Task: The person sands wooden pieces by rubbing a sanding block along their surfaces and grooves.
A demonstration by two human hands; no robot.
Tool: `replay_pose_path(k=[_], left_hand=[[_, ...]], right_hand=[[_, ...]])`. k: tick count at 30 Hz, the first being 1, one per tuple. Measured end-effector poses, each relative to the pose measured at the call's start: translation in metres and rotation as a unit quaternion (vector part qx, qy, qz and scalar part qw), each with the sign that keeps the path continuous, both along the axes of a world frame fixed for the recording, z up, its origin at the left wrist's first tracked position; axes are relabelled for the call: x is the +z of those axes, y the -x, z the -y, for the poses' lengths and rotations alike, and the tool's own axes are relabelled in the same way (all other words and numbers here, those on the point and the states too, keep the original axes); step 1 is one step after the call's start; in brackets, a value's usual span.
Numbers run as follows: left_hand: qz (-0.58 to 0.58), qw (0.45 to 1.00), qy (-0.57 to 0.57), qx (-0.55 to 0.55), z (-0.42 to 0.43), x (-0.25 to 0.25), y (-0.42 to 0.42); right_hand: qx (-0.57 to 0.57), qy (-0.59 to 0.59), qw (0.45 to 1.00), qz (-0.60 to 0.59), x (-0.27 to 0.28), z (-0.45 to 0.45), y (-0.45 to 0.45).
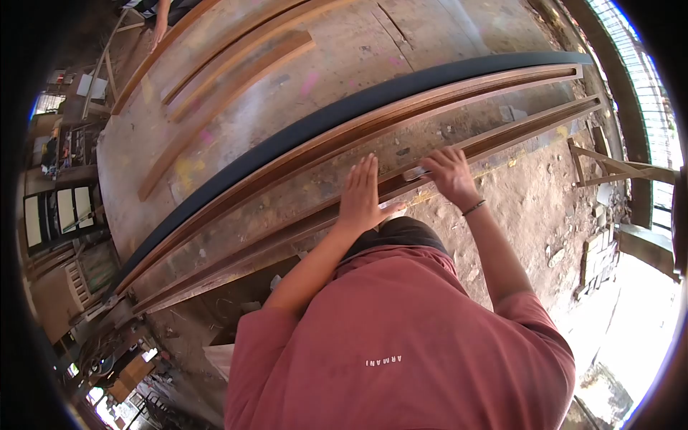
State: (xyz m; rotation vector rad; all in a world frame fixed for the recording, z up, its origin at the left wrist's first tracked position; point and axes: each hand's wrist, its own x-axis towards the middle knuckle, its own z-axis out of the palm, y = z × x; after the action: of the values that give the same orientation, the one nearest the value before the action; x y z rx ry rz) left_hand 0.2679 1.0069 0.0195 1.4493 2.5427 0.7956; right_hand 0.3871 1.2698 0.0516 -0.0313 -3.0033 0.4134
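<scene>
My left hand (pixel 362 195) lies flat with its fingers stretched out on the near grooved wooden piece (pixel 287 229), thumb pointing right. To its right, my right hand (pixel 448 172) is closed on a small pale block (pixel 414 173), held at the same piece's groove; its exact shape is partly hidden by the fingers. Behind the hands runs a second grooved wooden piece (pixel 344 143), roughly parallel. A long dark grey strip (pixel 315 123) lies along its far side.
The worktable (pixel 251 143) bears several wooden strips (pixel 229 107) at the far left. Another person's arm (pixel 162 20) reaches in at the top left. A wooden frame (pixel 609 166) stands on the right, over dirt ground (pixel 530 215).
</scene>
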Motion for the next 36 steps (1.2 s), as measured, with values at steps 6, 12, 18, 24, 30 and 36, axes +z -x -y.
replay_pose_path(k=[6, 12, 18, 24, 30, 36], left_hand=[[0.016, 0.998, 0.057, 0.006, -0.008, -0.008, -0.008], [-0.039, 0.998, 0.058, 0.002, -0.012, 0.001, -0.004], [-0.023, 0.996, 0.089, 0.007, -0.015, 0.003, -0.004], [-0.039, 0.996, 0.085, 0.008, -0.015, 0.002, -0.006], [-0.042, 0.994, 0.097, 0.003, -0.020, 0.007, -0.010], [-0.041, 0.997, 0.069, 0.001, -0.071, 0.000, -0.030]], right_hand=[[0.039, 0.035, 0.999, -0.008, -0.015, 0.063, 0.007], [-0.065, -0.003, 0.997, -0.031, 0.002, -0.039, -0.019], [0.027, -0.041, 0.999, 0.009, -0.044, 0.028, -0.007], [-0.061, -0.011, 0.998, -0.001, -0.022, -0.071, -0.030], [-0.049, -0.025, 0.997, -0.053, -0.023, -0.064, -0.036], [-0.011, 0.027, 1.000, -0.009, -0.007, -0.093, -0.026]])
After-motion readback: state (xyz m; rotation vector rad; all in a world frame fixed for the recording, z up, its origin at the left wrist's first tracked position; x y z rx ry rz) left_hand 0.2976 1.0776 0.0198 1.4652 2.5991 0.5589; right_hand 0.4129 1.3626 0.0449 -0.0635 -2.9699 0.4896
